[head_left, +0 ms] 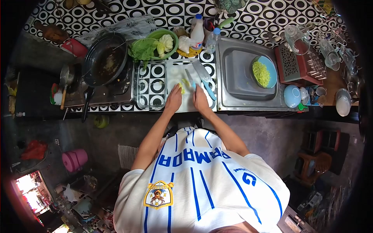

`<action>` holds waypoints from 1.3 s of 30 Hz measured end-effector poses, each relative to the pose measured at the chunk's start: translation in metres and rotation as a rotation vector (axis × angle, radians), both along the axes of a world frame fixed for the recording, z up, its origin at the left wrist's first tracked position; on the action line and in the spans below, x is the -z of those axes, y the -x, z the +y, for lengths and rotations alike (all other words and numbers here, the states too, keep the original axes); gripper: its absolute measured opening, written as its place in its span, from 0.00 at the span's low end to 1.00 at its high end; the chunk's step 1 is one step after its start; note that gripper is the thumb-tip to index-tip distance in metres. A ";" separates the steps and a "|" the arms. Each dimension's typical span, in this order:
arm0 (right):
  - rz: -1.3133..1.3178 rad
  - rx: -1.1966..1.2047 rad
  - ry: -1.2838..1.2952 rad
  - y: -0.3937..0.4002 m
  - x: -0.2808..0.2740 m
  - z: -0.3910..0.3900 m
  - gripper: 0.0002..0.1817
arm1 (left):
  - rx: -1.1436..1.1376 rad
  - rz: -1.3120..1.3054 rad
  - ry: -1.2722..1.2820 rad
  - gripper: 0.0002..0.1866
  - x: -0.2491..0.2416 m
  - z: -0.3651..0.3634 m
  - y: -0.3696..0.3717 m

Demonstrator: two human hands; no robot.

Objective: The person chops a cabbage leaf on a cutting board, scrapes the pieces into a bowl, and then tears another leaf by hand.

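My left hand [173, 100] is closed on a small yellow-green vegetable piece [181, 89], which rests on a pale cutting board [175, 70]. In my right hand [200, 99] is a small knife [189, 76] with a light blue handle, its blade pointing away from me across the board. A few cut bits [185, 82] lie beside the blade. Just right of that hand, a wide-bladed kitchen knife [201, 72] with a blue handle lies on the board's right side. A clear glass dish [150, 104] stands left of the board.
Behind the board are a green bowl of leafy vegetables [175, 35], a white bottle [197, 33] and a clear plastic bottle [212, 42]. A frying pan [104, 62] sits on the stove at left. In the sink [233, 101], a blue bowl [273, 71] contains shredded green vegetable.
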State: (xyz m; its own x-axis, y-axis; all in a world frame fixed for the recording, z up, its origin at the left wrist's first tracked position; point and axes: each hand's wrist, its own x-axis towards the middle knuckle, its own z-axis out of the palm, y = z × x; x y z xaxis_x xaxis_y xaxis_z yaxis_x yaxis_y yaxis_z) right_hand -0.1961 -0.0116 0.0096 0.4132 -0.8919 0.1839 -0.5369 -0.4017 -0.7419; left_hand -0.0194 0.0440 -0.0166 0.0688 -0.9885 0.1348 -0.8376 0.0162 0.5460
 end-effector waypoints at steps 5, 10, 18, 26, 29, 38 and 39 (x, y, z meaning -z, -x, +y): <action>0.004 -0.060 -0.165 -0.001 -0.015 0.040 0.30 | -0.052 -0.076 -0.085 0.24 0.009 -0.002 0.003; 0.181 -0.105 -0.250 -0.010 -0.014 0.051 0.38 | -0.070 -0.071 -0.057 0.24 0.012 -0.002 0.006; 0.270 -0.114 -0.219 -0.022 -0.004 0.069 0.46 | -0.053 -0.131 -0.136 0.28 0.012 0.003 0.009; 0.615 -0.158 0.003 -0.037 -0.001 0.043 0.45 | 0.033 -0.153 -0.140 0.30 0.016 0.003 -0.001; 0.675 -0.206 0.040 -0.036 0.007 0.039 0.46 | 0.045 -0.165 -0.120 0.31 0.020 0.003 -0.002; 0.754 -0.279 -0.034 -0.017 0.004 0.053 0.50 | 0.038 -0.109 -0.059 0.26 0.019 0.004 -0.001; 0.749 -0.280 -0.015 -0.016 0.004 0.052 0.50 | 0.038 -0.117 -0.064 0.26 0.020 0.004 0.000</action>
State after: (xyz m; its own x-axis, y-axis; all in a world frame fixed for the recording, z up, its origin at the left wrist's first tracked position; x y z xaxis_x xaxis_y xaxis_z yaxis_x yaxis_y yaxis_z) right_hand -0.1805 0.0409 0.0055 0.6312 -0.7368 -0.2422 -0.7751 -0.5882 -0.2305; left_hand -0.0191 0.0480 -0.0363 0.0187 -0.9969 0.0761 -0.8951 0.0172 0.4455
